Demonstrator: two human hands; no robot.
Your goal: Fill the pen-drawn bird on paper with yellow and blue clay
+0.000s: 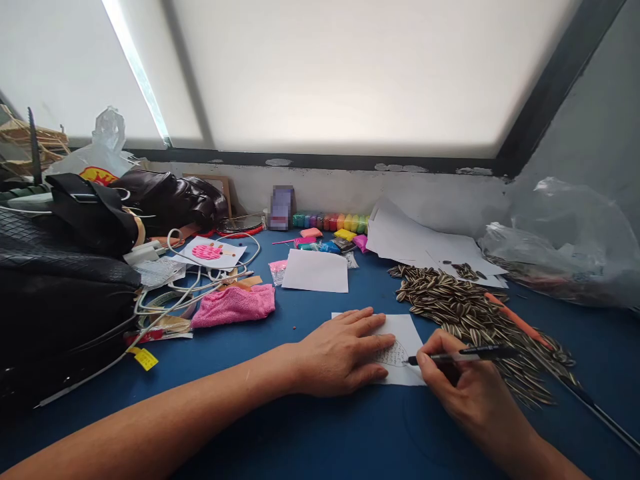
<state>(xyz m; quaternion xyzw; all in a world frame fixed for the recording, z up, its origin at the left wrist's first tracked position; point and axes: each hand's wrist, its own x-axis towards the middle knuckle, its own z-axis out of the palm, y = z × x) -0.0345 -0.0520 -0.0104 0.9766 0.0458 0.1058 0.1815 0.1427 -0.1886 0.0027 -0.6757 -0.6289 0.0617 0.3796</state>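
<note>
The small white sheet (403,327) lay on the blue tabletop (305,433), between the two hands, bearing an outline filled with small marks. The left hand (345,353) lay flat over its left part, fingers slightly spread, covering much of the lower-left edge. The right hand (470,393) pinched a black pen (487,353), its tip at the drawing's right side, the wrist just over the sheet's lower-right corner. On the right, room was tight: striped sunflower seeds (440,297) spread close to the sheet's edge and the right hand. Leftward, a wide blue stretch ran to the pink cloth (235,307). Beyond the sheet's far edge, a strip of tabletop separated it from a blank white card (316,270).
</note>
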